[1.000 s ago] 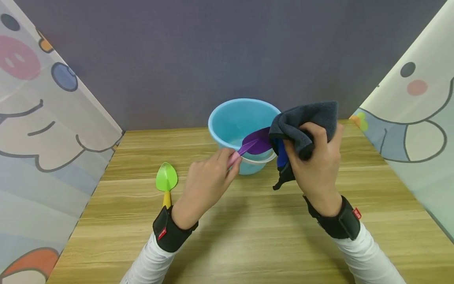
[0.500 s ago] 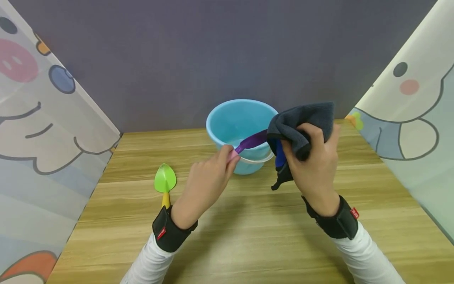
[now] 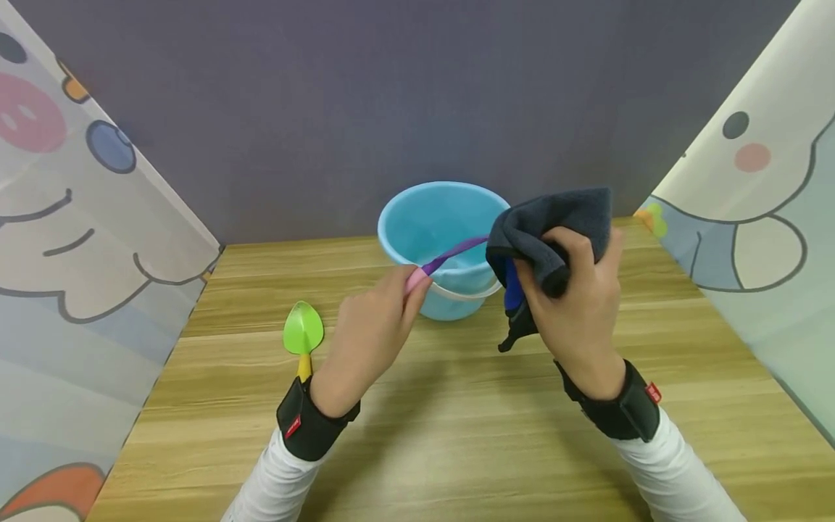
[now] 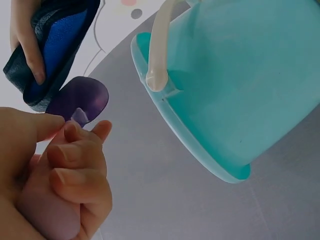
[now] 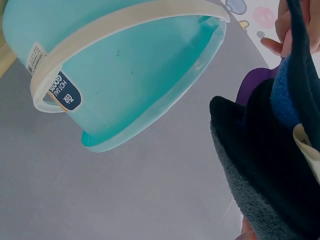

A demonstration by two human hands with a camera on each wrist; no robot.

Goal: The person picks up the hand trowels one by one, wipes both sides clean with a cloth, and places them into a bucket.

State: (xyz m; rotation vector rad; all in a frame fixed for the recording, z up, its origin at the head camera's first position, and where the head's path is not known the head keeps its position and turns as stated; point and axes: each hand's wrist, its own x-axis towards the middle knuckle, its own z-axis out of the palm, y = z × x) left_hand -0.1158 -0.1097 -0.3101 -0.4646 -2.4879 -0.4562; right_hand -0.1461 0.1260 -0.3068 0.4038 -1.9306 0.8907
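My left hand (image 3: 375, 330) grips the pink handle of a toy shovel with a purple blade (image 4: 82, 97), held up in front of the bucket. In the head view the blade is seen nearly edge-on, and its tip disappears behind a folded cloth. That cloth (image 3: 554, 225), dark grey with a blue side, is bunched in my right hand (image 3: 580, 312), thumb below and fingers over the top. In the right wrist view its folds lie against the purple blade (image 5: 255, 82). Behind both hands stands a light blue bucket (image 3: 450, 308) with a white handle lowered across its front.
A green toy shovel (image 3: 303, 328) with a yellow handle lies on the wooden table (image 3: 496, 449), left of my left wrist. A dark grey panel (image 3: 417, 94) rises behind the bucket. Cartoon-printed panels (image 3: 757, 217) flank the table on both sides.
My left hand has turned the shovel, so its blade goes from broad face to nearly edge-on, and has shifted slightly left. The right hand still holds the cloth in about the same place.
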